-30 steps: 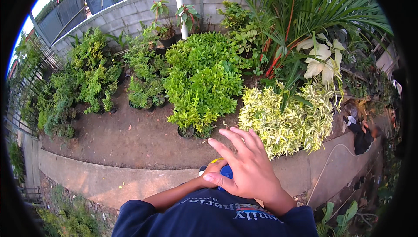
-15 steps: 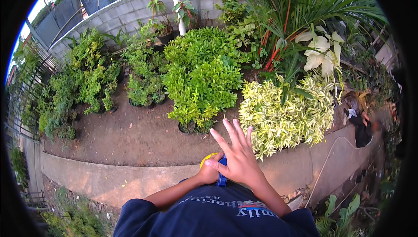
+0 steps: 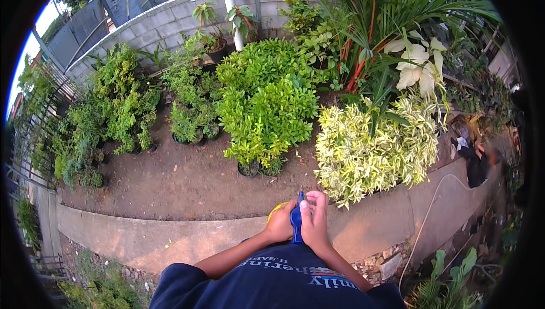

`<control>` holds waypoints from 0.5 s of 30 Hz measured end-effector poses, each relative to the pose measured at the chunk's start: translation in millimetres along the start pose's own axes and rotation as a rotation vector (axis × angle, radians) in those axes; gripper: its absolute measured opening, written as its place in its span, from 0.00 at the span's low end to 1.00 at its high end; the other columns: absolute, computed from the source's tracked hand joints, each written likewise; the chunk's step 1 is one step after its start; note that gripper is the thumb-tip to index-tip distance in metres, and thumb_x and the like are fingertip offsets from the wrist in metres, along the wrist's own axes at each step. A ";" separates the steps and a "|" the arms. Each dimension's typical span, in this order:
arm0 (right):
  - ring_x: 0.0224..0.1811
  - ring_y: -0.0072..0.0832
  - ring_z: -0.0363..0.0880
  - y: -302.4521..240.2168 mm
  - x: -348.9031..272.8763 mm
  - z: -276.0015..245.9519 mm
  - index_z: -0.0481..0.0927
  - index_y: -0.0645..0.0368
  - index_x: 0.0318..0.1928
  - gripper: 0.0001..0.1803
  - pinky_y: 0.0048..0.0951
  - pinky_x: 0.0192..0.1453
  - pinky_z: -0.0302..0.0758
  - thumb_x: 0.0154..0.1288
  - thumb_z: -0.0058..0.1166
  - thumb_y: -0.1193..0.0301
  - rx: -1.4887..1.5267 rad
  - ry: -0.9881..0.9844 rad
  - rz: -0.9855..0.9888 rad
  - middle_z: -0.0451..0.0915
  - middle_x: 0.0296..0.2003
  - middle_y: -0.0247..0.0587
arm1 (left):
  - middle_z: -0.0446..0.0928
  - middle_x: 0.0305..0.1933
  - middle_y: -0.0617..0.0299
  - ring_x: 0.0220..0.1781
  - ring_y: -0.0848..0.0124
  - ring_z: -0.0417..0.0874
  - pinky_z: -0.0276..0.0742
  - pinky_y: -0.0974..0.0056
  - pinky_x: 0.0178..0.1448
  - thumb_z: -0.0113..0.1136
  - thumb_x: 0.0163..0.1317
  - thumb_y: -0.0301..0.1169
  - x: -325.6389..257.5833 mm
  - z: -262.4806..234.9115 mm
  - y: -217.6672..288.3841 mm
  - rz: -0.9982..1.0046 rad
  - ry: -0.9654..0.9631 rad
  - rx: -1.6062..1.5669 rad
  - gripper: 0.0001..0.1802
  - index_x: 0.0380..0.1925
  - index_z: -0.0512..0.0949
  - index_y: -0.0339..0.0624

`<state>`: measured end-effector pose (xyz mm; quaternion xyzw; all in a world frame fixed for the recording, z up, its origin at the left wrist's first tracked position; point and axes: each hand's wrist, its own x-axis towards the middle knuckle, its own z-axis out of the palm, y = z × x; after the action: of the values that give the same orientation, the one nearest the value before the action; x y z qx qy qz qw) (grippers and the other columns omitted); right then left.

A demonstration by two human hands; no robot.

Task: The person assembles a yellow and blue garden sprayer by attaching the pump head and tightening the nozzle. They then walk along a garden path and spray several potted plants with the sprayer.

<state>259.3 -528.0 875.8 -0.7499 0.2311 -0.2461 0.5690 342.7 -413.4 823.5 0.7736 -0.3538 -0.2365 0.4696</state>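
Note:
In front of my body, my left hand (image 3: 279, 225) is wrapped around a blue-and-yellow handheld object (image 3: 296, 218). Its blue part rises to a narrow, nozzle-like tip, and a strip of yellow shows beyond the left fingers. My right hand (image 3: 315, 221) is against its right side, fingers curled and thumb up near the tip. The grips hide most of the object, so its exact kind cannot be made out. Past my hands grow a bright green leafy clump (image 3: 267, 104) and, to its right, a clump of cream-and-green variegated plants (image 3: 377, 150).
A concrete path (image 3: 142, 241) crosses before me, bordering brown soil (image 3: 170, 187). Potted shrubs (image 3: 122, 93) stand at left, with a block wall (image 3: 170, 22) behind. At right, a thin hose (image 3: 423, 218) lies on the path near a blurred dark-clothed person (image 3: 477, 167).
My right hand, spread open above the object before, has lowered and curled in beside its blue part. My left hand keeps its grip. The whole view has shifted slightly.

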 end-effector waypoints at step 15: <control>0.31 0.20 0.79 27.1 -159.5 -56.3 0.78 0.59 0.41 0.28 0.27 0.37 0.78 0.90 0.42 0.47 0.380 -0.402 0.471 0.80 0.31 0.34 | 0.89 0.52 0.52 0.55 0.56 0.93 0.86 0.54 0.62 0.84 0.53 0.35 -93.6 65.0 25.1 -0.184 0.308 -0.233 0.39 0.62 0.73 0.38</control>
<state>98.7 -476.3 845.7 -0.5905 0.2313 0.0054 0.7732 229.4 -385.5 819.9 0.7702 -0.1759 -0.1965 0.5807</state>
